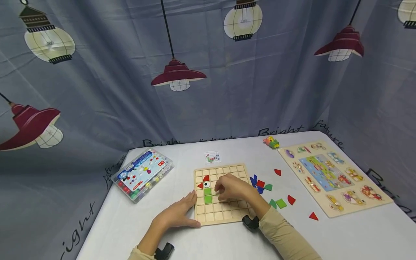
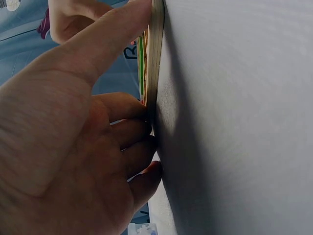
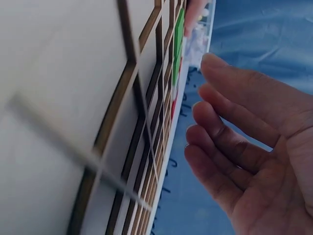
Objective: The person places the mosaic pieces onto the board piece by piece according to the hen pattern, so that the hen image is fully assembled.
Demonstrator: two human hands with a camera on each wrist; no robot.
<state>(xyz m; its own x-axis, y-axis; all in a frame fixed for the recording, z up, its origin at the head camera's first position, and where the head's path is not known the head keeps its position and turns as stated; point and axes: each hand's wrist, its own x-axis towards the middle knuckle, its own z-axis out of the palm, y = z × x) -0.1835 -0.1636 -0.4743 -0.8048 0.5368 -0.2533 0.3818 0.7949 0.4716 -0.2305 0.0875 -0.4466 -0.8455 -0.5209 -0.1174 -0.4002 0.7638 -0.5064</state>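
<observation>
A wooden grid board (image 1: pixel 222 219) lies on the white table. My left hand (image 1: pixel 177 213) rests at its left side, fingertips on the edge and thumb at the front corner; the left wrist view shows the thumb and fingers (image 2: pixel 139 159) against the board's side. Over the middle squares hovers my right hand (image 1: pixel 234 187), its fingers loosely bent. In the right wrist view no piece shows between thumb and fingers (image 3: pixel 215 127). Left of it in the grid sit two green squares (image 1: pixel 207 195), a white piece with a black dot (image 1: pixel 206 184), a red quarter-round (image 1: pixel 206 178) and a red triangle (image 1: pixel 200 185).
Loose blue (image 1: pixel 254 180), red (image 1: pixel 291 199) and green pieces (image 1: pixel 281 203) lie right of the board. A picture card (image 1: pixel 212 157) is behind it. A clear case (image 1: pixel 143 175) stands left, a wooden picture puzzle (image 1: pixel 338 207) right, a small colourful toy (image 1: pixel 271 142) at the back.
</observation>
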